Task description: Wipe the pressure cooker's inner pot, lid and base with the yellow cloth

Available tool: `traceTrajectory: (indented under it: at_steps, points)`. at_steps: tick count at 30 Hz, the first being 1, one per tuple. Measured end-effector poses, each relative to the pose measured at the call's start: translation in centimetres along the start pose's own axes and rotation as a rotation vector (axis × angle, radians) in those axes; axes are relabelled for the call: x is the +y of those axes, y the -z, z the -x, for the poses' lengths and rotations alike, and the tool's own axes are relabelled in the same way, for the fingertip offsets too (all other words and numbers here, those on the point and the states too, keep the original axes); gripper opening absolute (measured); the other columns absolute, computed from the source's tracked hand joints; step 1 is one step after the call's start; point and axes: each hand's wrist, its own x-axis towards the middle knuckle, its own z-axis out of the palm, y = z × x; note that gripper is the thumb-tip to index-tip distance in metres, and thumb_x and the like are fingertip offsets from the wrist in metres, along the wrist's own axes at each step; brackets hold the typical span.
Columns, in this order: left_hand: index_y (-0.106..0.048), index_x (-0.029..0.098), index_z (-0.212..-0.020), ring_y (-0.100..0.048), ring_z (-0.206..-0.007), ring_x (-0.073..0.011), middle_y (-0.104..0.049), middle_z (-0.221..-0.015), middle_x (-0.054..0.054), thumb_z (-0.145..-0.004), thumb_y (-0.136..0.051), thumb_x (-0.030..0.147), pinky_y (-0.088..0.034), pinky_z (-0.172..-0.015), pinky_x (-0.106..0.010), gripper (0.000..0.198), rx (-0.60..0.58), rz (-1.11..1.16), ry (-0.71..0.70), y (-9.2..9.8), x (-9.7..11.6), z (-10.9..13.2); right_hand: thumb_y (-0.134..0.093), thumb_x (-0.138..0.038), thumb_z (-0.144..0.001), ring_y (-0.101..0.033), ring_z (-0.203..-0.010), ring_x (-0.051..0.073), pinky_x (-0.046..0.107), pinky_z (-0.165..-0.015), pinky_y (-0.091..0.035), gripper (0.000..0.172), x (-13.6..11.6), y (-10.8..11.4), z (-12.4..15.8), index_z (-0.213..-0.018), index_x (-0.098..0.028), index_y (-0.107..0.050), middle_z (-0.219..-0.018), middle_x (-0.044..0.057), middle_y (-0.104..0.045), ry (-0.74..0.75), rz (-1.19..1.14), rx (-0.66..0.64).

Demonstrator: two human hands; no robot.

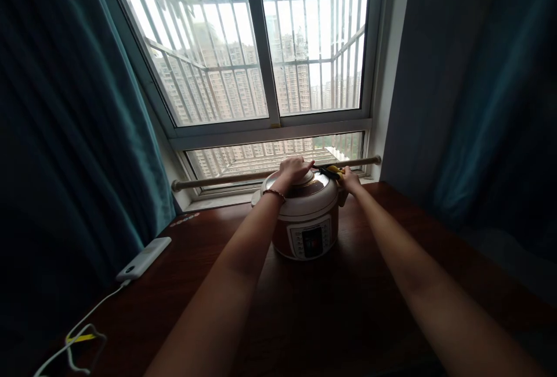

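A cream and brown electric pressure cooker (310, 223) stands on the dark wooden table (331, 313) near the window, its control panel facing me. My left hand (295, 169) lies on top of its lid, fingers curved over the knob. My right hand (349, 180) is at the lid's right edge, closed round a yellow-and-black handled tool (331, 171) whose tip points onto the lid. A bead bracelet (274, 194) sits on my left wrist.
A white power bank (144, 258) with a white cable (82, 330) lies at the table's left. Teal curtains hang on both sides. A wooden rod (226, 178) runs across the barred window behind the cooker.
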Motion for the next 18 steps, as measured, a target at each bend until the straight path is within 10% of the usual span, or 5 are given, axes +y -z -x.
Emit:
traceTrajectory:
  at_steps: [18]
  points:
    - [-0.068, 0.027, -0.087, -0.059, -0.078, -0.0177, -0.068, -0.081, 0.001, -0.072, -0.043, 0.065, -0.034, -0.059, -0.024, 0.048, -0.062, 0.151, -0.091, 0.8, -1.6, -0.4, -0.058, -0.027, -0.068, -0.053, -0.072, 0.018, 0.028, -0.067, -0.041, 0.014, -0.1, 0.1, 0.2, -0.074, -0.019, -0.048, -0.07, 0.003, -0.059, -0.056, -0.477, 0.039]
